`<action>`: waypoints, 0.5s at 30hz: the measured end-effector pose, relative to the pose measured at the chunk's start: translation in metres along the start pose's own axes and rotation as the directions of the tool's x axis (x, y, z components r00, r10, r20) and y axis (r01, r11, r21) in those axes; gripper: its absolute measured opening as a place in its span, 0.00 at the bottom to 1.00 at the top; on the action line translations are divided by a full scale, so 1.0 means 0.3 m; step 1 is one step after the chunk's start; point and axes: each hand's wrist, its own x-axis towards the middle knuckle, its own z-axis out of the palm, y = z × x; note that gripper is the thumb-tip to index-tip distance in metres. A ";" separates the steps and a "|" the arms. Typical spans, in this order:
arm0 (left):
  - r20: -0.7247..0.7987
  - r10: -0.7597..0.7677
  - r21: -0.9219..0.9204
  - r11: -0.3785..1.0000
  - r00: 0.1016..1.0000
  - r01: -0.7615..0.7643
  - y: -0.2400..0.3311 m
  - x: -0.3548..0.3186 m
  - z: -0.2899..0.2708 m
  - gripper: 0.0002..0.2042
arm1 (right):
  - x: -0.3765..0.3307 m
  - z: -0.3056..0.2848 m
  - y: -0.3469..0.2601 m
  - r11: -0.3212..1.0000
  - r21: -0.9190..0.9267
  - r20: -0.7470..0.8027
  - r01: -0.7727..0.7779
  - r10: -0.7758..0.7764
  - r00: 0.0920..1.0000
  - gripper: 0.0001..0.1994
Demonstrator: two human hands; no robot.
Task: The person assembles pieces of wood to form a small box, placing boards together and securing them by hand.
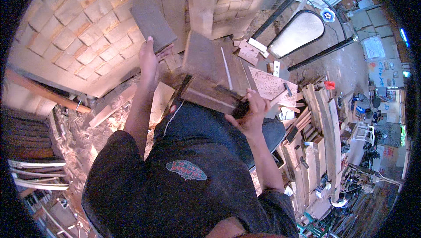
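Note:
My left hand (151, 60) is raised at the left and grips the lower end of a flat, dark brown rectangular board (153, 24), thumb on its face. In front of me, against my thighs, lies a brown wooden box-like piece (208, 60) with a pale streak along its top. My right hand (251, 113) clasps the right near corner of that piece, fingers on top and thumb lower down. A dark patch at this corner is too shaded to make out.
An upright wood block (201, 12) stands beyond the box, before a wall of pale woven panels (87, 23). Speckled board (267, 82) and a hammer-like tool (287, 89) lie right of it. Long planks (324, 119) are stacked at the right. A black metal frame (300, 29) stands behind.

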 end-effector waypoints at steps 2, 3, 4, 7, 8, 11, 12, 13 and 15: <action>-0.036 -0.049 0.070 0.996 0.998 0.052 0.029 -0.015 -0.034 0.20 | -0.047 0.050 -0.002 0.962 -0.134 0.042 0.237 -0.233 0.972 0.50; -0.037 -0.075 0.123 0.989 0.997 0.079 0.035 -0.017 -0.052 0.20 | -0.082 0.067 -0.016 0.975 -0.132 0.158 0.176 -0.155 0.975 0.43; -0.038 -0.076 0.135 0.988 0.996 0.081 0.037 -0.020 -0.069 0.20 | -0.108 0.086 -0.025 0.979 -0.130 0.180 0.157 -0.133 0.975 0.43; 0.031 -0.189 0.243 0.954 0.982 0.176 0.017 -0.023 -0.095 0.21 | -0.170 0.109 -0.054 0.808 -0.361 0.250 0.465 -0.396 0.883 0.23; -0.004 -0.171 0.335 0.928 0.985 0.162 0.008 -0.028 -0.097 0.20 | -0.185 0.104 -0.064 0.818 -0.355 0.260 0.453 -0.379 0.888 0.23; -0.032 -0.128 0.596 0.794 0.991 0.122 -0.011 -0.045 -0.072 0.19 | -0.199 0.085 -0.098 0.837 -0.275 0.342 0.473 -0.375 0.862 0.25; -0.026 -0.076 0.725 0.685 0.997 0.071 -0.014 -0.054 -0.059 0.20 | -0.194 0.077 -0.107 0.849 -0.278 0.343 0.450 -0.350 0.872 0.25; -0.035 -0.086 0.734 0.673 0.996 0.084 -0.016 -0.069 -0.045 0.20 | -0.185 0.067 -0.117 0.865 -0.254 0.358 0.434 -0.333 0.873 0.25; 0.113 0.079 0.844 0.519 0.991 -0.137 -0.014 -0.101 -0.016 0.19 | -0.159 0.042 -0.144 0.881 -0.232 0.363 0.412 -0.315 0.877 0.24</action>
